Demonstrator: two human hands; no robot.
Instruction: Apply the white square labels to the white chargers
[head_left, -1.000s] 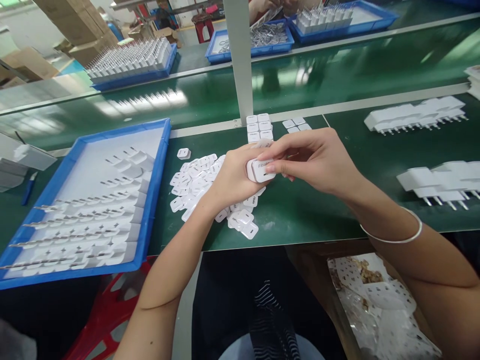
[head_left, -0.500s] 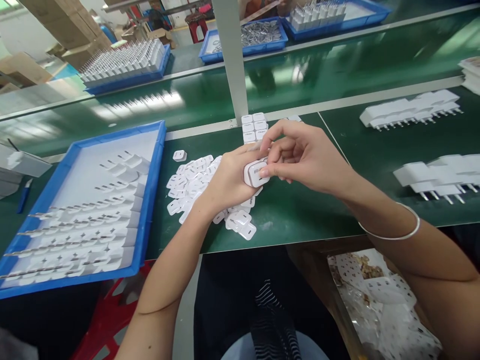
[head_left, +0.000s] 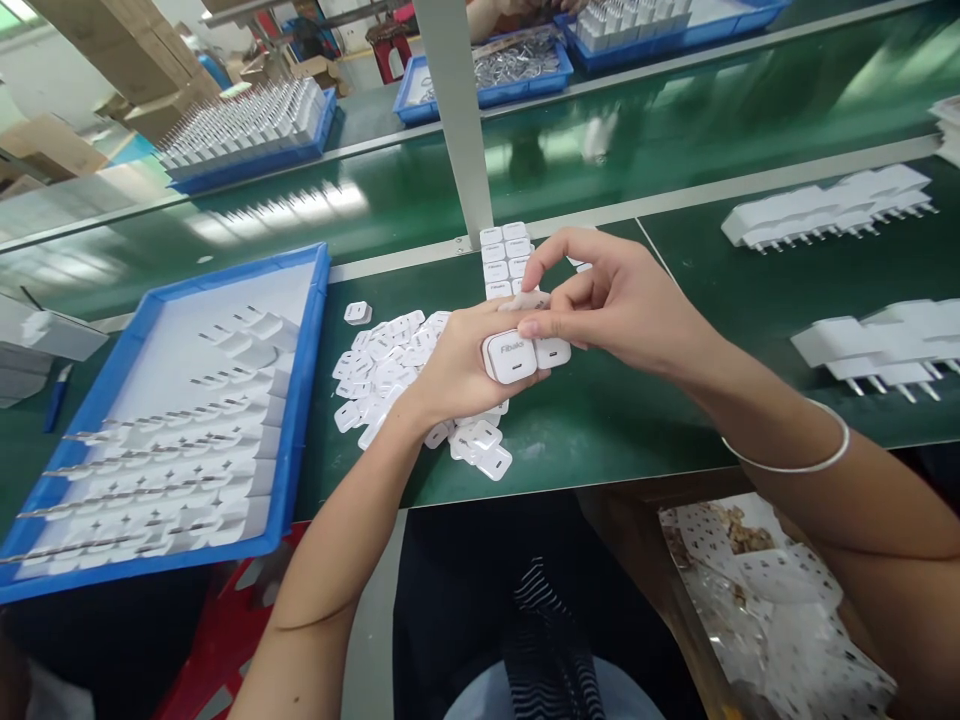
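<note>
Gripping charger (head_left: 511, 358), left hand (head_left: 461, 362) seemingly curled

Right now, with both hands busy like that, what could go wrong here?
The two white blocks in the left hand might slip as the right hand works against them. The loose pieces spread beside and beneath the left hand could be scattered by a brush of the wrist. The blue tray juts past the table's front edge, so an elbow could knock it.
</note>
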